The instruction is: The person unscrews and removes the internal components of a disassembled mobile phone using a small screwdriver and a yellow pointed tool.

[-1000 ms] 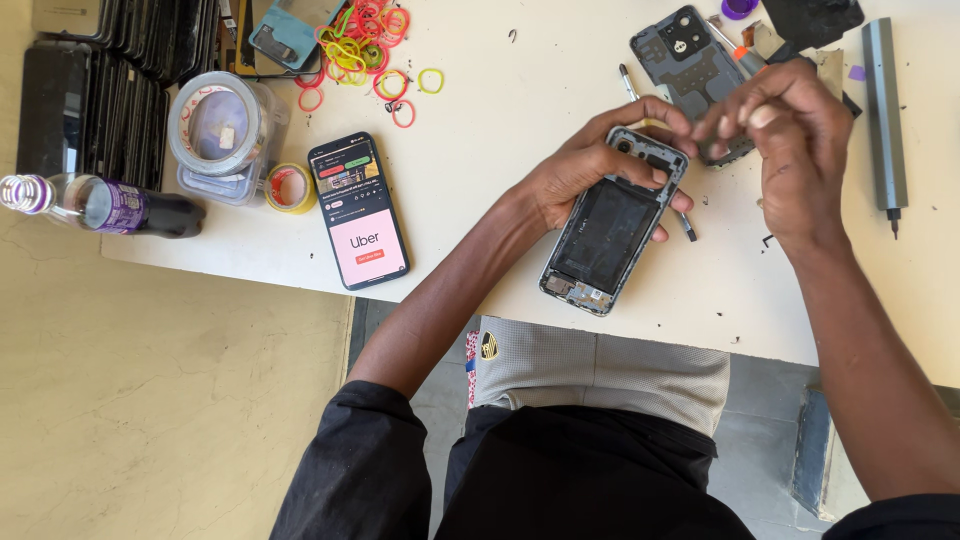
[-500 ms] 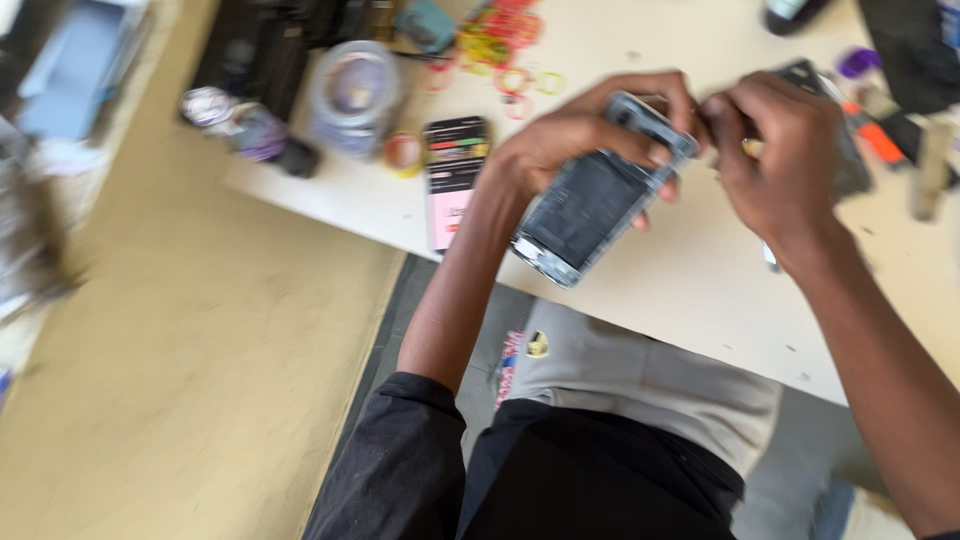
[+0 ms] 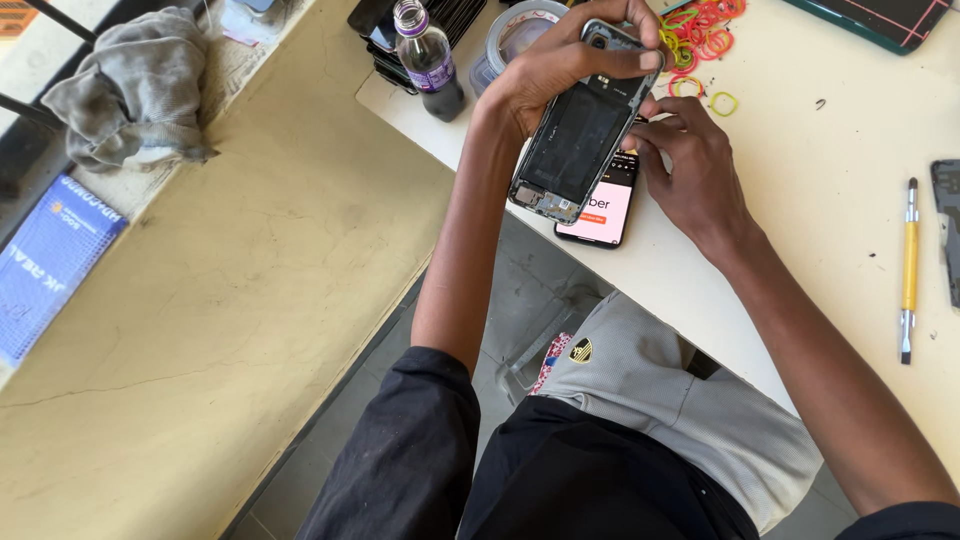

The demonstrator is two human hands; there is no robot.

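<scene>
From the head camera, the left hand (image 3: 560, 70) grips an opened phone body (image 3: 578, 130), back cover off, dark inner frame showing, fingers wrapped over its upper end and thumb across the camera corner. It is held tilted above the near edge of the white desk (image 3: 800, 200), its lower end hanging past that edge. The right hand (image 3: 690, 165) is partly curled, fingertips pressed to the phone body's right side and resting over a second, working phone (image 3: 600, 205) that lies flat on the desk just beneath; it looks to grip nothing but the frame's edge.

The step in hand seems to be work along the frame's side, prying or seating something there. The next move would call for a steady left grip and fine fingertip pressure, perhaps the yellow-handled tool (image 3: 909, 262) lying well apart toward the right edge.

The lit phone screen shows a black upper band and a pale pink lower panel with a small red bar. A clear bottle (image 3: 428, 58) with purple cap and purple label stands at the far left corner, beside a clear tape roll (image 3: 515, 30). Coloured rubber bands (image 3: 700, 40) lie scattered at the far edge. Off the desk, on a ledge at left, lie a blue rectangular box (image 3: 45, 262) with white lettering and a grey cloth (image 3: 125, 90).
</scene>
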